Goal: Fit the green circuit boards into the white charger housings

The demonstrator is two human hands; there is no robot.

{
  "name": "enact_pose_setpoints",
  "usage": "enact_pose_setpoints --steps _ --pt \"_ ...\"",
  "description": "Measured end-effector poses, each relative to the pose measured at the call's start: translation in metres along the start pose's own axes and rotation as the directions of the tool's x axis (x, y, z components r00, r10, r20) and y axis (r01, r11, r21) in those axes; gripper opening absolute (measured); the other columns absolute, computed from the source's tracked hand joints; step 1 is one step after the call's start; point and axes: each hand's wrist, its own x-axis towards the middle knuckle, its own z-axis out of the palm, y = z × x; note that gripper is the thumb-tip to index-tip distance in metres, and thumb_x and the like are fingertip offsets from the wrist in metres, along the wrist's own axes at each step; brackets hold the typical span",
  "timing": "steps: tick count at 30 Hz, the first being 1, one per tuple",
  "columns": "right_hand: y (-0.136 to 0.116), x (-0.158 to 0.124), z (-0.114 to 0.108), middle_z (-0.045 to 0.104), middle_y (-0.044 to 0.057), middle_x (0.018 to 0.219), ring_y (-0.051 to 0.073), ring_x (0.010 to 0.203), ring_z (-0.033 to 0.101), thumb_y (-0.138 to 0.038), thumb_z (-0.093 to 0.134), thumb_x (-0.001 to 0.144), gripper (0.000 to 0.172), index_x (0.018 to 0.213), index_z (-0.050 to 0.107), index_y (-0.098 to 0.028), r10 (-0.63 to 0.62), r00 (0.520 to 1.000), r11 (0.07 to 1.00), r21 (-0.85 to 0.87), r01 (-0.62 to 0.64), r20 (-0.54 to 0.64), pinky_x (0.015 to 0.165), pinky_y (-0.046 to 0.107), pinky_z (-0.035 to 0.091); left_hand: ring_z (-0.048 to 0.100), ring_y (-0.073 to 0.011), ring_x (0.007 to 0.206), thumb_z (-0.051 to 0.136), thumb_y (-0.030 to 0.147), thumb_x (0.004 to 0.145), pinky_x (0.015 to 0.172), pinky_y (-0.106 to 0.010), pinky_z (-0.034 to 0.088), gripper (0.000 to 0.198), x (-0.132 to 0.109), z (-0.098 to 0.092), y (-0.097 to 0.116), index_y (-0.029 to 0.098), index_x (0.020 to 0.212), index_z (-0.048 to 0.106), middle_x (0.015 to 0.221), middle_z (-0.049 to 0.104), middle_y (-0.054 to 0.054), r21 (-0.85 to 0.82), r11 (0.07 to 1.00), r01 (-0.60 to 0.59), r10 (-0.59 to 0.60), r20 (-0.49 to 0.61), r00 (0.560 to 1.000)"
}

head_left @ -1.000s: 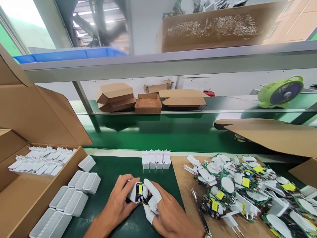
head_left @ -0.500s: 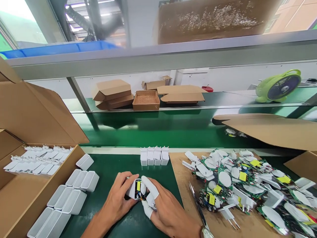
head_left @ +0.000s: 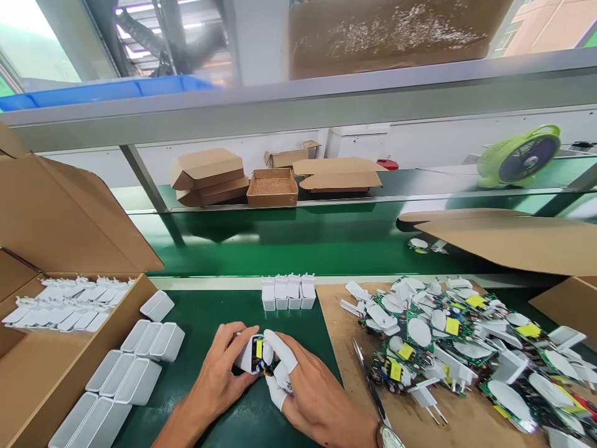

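Observation:
My left hand (head_left: 219,373) grips a white charger shell (head_left: 246,356) on the green mat, fingers wrapped round it. My right hand (head_left: 310,398), with white cots on thumb and forefinger, pinches a small circuit board (head_left: 259,354) with a yellow part, set into the shell's open end. Both hands meet at the lower middle of the view. A row of assembled white chargers (head_left: 288,292) stands upright just beyond them.
Empty white shells (head_left: 140,361) lie in rows at the left beside an open carton of white plug parts (head_left: 60,308). A heap of green circuit boards and plug caps (head_left: 457,339) covers a cardboard sheet (head_left: 345,348) at the right, with tweezers (head_left: 368,379) near it. A conveyor belt (head_left: 289,239) runs behind.
The view has drifted slightly. My hands stay on the shell and board, with the board seated a little deeper in the shell.

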Motion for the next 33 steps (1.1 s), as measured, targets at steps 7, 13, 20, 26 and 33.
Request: enact_pose_setpoints --steps 7,13,20,26,33 --pt "-0.001 -0.001 -0.003 0.047 0.021 0.161 0.032 0.149 0.046 -0.005 0.052 0.082 0.086 0.164 0.027 -0.01 -0.004 1.0 1.0 0.0 0.004 0.025 0.123 0.046 0.044 0.061 -0.0295 0.112 0.074 0.019 0.095 0.094 -0.043 0.059 0.062 0.0 0.0 0.002 0.03 0.151 0.051 0.129 0.059 -0.013 0.001 1.0 -0.02 0.02 0.005 1.0" --pt "0.002 -0.002 0.0 0.051 0.021 0.158 0.032 0.145 0.051 -0.006 0.057 0.084 0.082 0.163 0.032 -0.011 -0.017 1.0 1.0 -0.009 0.018 0.014 0.121 0.045 0.047 0.064 -0.029 0.109 0.069 0.014 0.093 0.092 -0.043 0.06 0.06 0.003 -0.003 0.01 0.028 0.149 0.055 0.128 0.064 -0.013 -0.055 0.998 -0.017 0.019 0.032 0.999" --pt "0.001 0.009 -0.016 0.07 0.011 0.13 0.023 0.116 0.069 -0.025 0.059 0.103 0.033 0.136 0.066 -0.025 0.107 0.981 0.977 0.198 -0.074 -0.163 0.105 0.039 0.058 0.065 -0.0295 0.126 0.064 0.022 0.098 0.112 -0.054 0.052 0.053 0.004 0.0 0.016 0.028 0.15 0.054 0.143 0.067 -0.013 -0.405 0.901 0.155 -0.079 0.198 0.977" --pt "0.014 0.009 -0.014 0.061 0.013 0.149 0.026 0.137 0.062 -0.021 0.063 0.101 0.038 0.138 0.067 -0.025 0.047 0.998 0.988 0.152 -0.038 -0.052 0.117 0.041 0.051 0.061 -0.0315 0.136 0.077 0.05 0.092 0.123 -0.055 0.042 0.075 0.0 -0.006 0.005 0.025 0.156 0.046 0.149 0.064 -0.015 -0.636 0.69 0.346 -0.291 0.194 0.937" --pt "0.025 0.008 0.002 0.068 0.012 0.137 0.024 0.124 0.068 -0.008 0.053 0.1 0.043 0.137 0.066 -0.025 -0.081 0.991 0.996 0.032 0.085 -0.103 0.107 0.038 0.058 0.067 -0.0319 0.124 0.076 0.059 0.093 0.109 -0.046 0.051 0.043 0.009 -0.018 0.008 0.023 0.116 0.076 0.131 0.073 -0.014 -0.799 0.542 0.261 -0.244 0.148 0.958"
